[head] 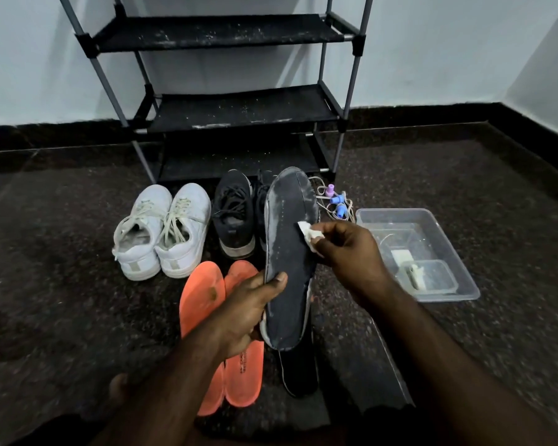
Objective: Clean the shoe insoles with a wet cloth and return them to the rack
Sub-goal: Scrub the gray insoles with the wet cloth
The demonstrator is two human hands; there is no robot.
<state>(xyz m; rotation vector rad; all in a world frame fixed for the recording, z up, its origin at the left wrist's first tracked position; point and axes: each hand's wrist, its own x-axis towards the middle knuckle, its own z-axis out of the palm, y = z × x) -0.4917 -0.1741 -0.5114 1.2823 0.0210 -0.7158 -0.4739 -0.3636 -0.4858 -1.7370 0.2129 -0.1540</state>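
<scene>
A: What is held, and by which hand?

B: A dark insole (289,262) is gripped near its heel end by the left hand (250,312), thumb laid across the top face, and is raised above the floor (62,252) with its toe pointed toward the rack (226,101). A small white cloth (308,235) is pinched in the fingertips of the right hand (348,252) and pressed against the insole's right edge. Pale smears are seen along the insole's left margin and toe.

A: What is found around it?

B: A second dark insole (300,375) is laid on the floor directly beneath the held one and is partly hidden by it. Two orange insoles (203,297) are laid side by side just to the left, their middles covered by the left wrist. White sneakers (161,233) are stood beyond them, and black sneakers (236,214) beside those; the right black shoe is largely blocked by the raised insole.

A: And to the right?

B: A clear plastic tub (432,226) is set on the floor, well apart from the shoes, with a smaller clear container (432,278) and something white inside it. A tangle of cord with purple and blue pieces (334,201) is seen between the tub and the rack foot. The rack's dusty black shelves are stood against the wall (29,59).
</scene>
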